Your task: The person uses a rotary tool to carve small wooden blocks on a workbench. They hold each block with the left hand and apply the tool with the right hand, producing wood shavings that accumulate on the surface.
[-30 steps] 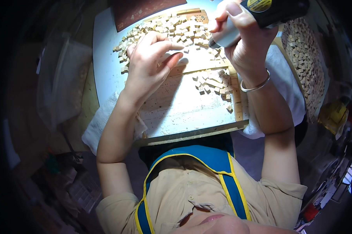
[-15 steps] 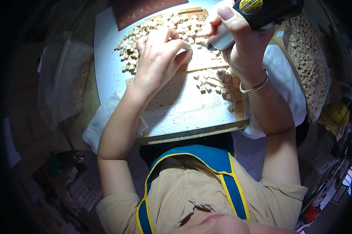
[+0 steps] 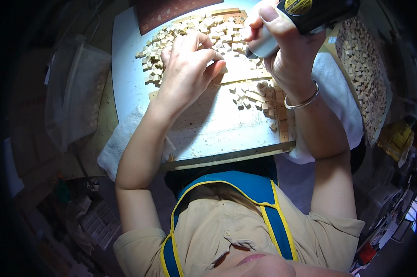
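My left hand [image 3: 183,74] is bent over the white board, beside a heap of small wooden cubes [image 3: 224,33]. Its fingers are curled, with thumb and forefinger close together; whatever lies between their tips is too small or hidden to make out. My right hand [image 3: 294,57] grips a black and silver hand-held power tool [image 3: 265,44], whose dark pointed nose is aimed down and left toward the brightly lit board. A gap separates that nose from my left fingertips. A smaller group of cubes [image 3: 252,96] lies nearer me, below the tool.
The white board [image 3: 204,138] has a wooden strip [image 3: 282,117] with holes along its right side. A tray full of cubes [image 3: 363,69] stands at the right. White cloths [image 3: 120,143] lie under both arms. A dark red sheet [image 3: 171,14] is at the back, a translucent bin [image 3: 74,92] at left.
My left thumb and fingertips have shifted slightly, and the hand has moved a little to the left. My right hand holds the tool in nearly the same place.
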The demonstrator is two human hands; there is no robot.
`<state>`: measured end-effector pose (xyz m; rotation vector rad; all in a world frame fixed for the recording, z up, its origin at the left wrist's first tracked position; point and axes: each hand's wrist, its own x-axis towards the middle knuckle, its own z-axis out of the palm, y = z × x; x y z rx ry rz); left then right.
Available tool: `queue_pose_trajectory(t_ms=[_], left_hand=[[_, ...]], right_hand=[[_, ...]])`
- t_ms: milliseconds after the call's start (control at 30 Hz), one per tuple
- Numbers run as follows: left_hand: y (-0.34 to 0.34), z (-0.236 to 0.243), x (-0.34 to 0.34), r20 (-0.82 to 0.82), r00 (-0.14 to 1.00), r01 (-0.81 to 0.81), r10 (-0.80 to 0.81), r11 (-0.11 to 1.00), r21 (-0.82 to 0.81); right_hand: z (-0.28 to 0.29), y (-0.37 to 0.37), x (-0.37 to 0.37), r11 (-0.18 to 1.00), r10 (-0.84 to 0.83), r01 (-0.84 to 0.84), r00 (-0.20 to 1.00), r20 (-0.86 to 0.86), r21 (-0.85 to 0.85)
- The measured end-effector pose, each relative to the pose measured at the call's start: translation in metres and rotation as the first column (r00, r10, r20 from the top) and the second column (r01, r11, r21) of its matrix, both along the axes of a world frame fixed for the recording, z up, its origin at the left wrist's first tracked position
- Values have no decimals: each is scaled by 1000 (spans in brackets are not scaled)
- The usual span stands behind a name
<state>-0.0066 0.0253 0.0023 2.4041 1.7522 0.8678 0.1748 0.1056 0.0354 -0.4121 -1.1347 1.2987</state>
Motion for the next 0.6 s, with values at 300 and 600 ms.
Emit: queue_pose_trajectory(t_ms=[300,600], left_hand=[[-6,2,-2,26,1000,16,-15,1000,-27],[0,-4,0,-23,999,46,-45,999,28]], right_hand=[[-2,0,5,999,8,-3,995,99,-47],[2,-3,-1,1000,5,-4,1000,22,-26]])
